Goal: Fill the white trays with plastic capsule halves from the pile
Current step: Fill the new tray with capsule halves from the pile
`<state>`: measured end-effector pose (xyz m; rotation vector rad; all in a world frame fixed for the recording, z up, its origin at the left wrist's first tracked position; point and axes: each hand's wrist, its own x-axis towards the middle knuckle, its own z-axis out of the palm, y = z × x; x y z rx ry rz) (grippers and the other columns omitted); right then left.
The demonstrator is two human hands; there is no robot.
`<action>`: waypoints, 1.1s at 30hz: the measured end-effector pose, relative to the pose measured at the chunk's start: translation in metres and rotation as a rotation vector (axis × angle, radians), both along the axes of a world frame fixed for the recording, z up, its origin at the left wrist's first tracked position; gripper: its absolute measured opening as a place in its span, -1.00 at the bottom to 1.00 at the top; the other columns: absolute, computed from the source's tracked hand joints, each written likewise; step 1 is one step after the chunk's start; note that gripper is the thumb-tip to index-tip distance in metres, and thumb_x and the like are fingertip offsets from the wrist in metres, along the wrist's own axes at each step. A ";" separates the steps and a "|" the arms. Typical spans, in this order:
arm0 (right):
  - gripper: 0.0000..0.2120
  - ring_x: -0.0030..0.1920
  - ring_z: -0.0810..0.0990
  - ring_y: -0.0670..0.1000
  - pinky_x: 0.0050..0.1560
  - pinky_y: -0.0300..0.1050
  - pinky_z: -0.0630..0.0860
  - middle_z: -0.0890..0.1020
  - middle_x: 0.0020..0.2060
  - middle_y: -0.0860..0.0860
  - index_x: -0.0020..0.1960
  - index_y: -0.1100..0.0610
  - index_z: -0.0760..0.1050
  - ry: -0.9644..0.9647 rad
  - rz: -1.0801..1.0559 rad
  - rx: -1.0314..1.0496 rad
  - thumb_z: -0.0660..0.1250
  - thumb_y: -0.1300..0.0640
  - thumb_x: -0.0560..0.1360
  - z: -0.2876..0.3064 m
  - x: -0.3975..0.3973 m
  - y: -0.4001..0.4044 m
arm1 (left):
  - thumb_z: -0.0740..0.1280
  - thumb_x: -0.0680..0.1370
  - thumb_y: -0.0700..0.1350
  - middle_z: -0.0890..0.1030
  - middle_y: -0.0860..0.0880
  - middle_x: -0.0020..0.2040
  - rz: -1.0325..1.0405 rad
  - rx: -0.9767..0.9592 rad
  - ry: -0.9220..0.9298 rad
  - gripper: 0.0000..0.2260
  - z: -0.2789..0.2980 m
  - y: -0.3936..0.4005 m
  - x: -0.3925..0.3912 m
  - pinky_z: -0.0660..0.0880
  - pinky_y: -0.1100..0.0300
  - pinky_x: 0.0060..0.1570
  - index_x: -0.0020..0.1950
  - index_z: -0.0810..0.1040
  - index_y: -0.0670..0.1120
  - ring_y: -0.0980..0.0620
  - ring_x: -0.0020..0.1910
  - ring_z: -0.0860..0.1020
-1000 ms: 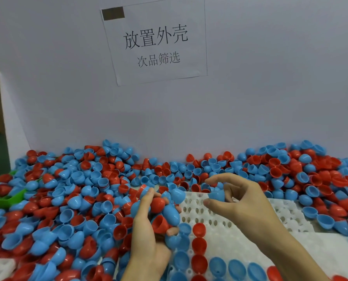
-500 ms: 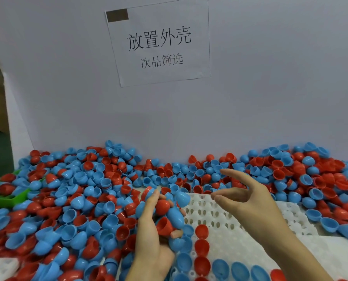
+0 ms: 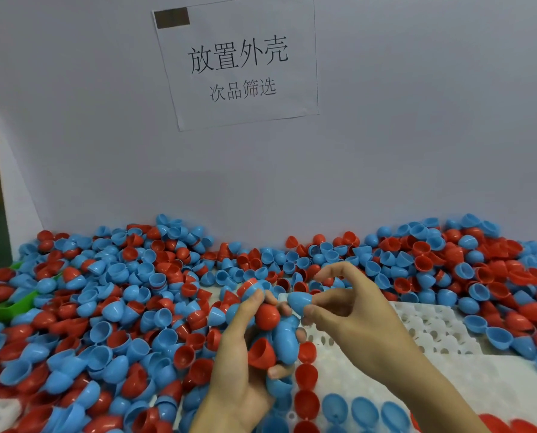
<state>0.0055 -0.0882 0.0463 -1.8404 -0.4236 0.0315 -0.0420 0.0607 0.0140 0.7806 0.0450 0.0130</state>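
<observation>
1. Left hand (image 3: 245, 354) clutching several capsule halves (image 3: 276, 335).
2. Right hand (image 3: 348, 310) pinching blue half (image 3: 300, 301), 12 o'clock above white tray (image 3: 432, 332).
3. Likely light, stiff, slippery; best pinched by the rim.

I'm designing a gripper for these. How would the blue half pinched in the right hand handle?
The blue half is probably light: two fingers hold it. Its glossy, rounded shell looks slippery and apt to roll. Likely stiff, since the pinch leaves its shape unchanged.

Even, soft light from overhead, no glare. Left of the sign (image 3: 239, 62), the pile (image 3: 104, 307) blurs; frame edges bow.
</observation>
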 end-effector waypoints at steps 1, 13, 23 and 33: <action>-0.74 -0.23 0.69 -0.10 -0.23 -0.29 0.51 0.72 -0.26 -0.04 0.03 -0.02 0.47 -0.017 -0.013 0.017 0.47 0.23 0.48 0.000 -0.001 0.002 | 0.41 0.49 0.08 0.58 -0.12 -0.14 -0.004 -0.017 -0.003 -0.77 0.000 0.000 0.000 0.33 0.29 -0.66 -0.12 0.59 -0.09 -0.07 -0.27 0.55; -0.75 -0.46 0.43 -0.08 -0.45 -0.26 0.43 0.64 -0.36 -0.06 -0.15 -0.05 0.64 0.050 -0.127 0.308 0.35 0.28 0.54 0.000 -0.001 0.002 | 0.42 0.47 0.10 0.66 -0.19 -0.06 0.076 0.037 0.048 -0.76 -0.002 0.003 0.001 0.30 0.29 -0.68 -0.20 0.60 -0.07 -0.04 -0.36 0.54; -0.68 -0.19 0.65 -0.20 -0.28 -0.46 0.49 0.69 -0.22 -0.29 0.04 -0.14 0.66 0.038 -0.028 -0.024 0.37 0.28 0.53 0.000 0.000 0.001 | 0.45 0.43 0.12 0.62 -0.17 -0.20 -0.017 0.104 0.066 -0.74 0.001 -0.001 0.000 0.34 0.27 -0.67 -0.21 0.69 -0.07 -0.07 -0.34 0.56; -0.72 -0.36 0.52 -0.16 -0.31 -0.35 0.45 0.61 -0.39 -0.17 -0.40 -0.16 0.56 -0.235 -0.103 -0.378 0.47 -0.09 0.47 -0.011 0.005 0.003 | 0.41 0.49 0.08 0.64 -0.19 -0.11 0.012 0.062 0.048 -0.76 0.000 0.002 0.000 0.35 0.27 -0.68 -0.18 0.63 -0.09 -0.08 -0.33 0.58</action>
